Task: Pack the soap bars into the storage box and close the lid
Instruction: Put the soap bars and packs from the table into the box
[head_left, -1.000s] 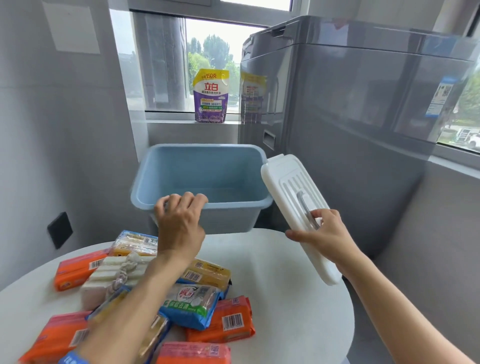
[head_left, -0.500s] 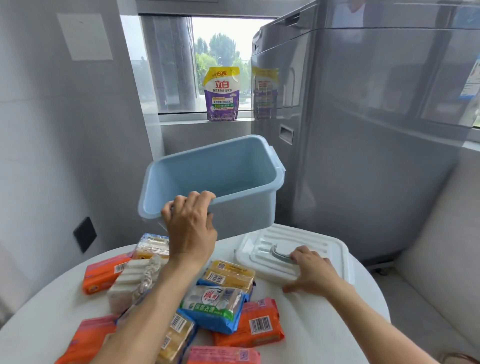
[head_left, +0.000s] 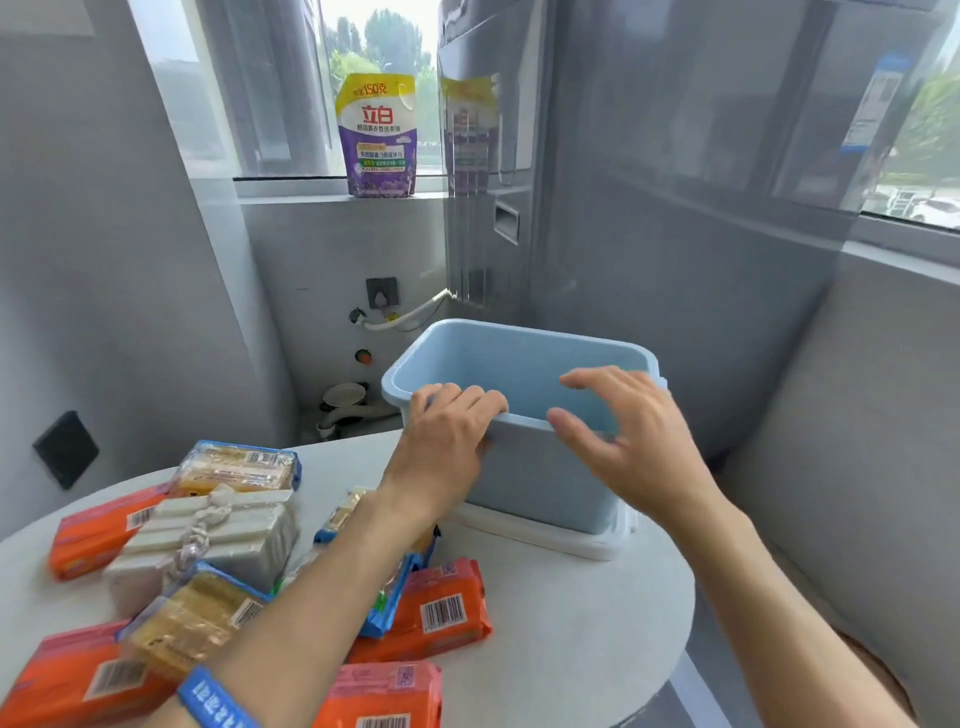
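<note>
Open blue storage box (head_left: 524, 470), nothing visible inside, stands on its white lid (head_left: 545, 535) near the round table's (head_left: 582, 623) far right edge. Left hand (head_left: 447, 441) grips the near rim; right hand (head_left: 631, 436) hovers spread, holding nothing. Wrapped soap bars (head_left: 441, 613) crowd the table's left side under the left forearm.
</note>
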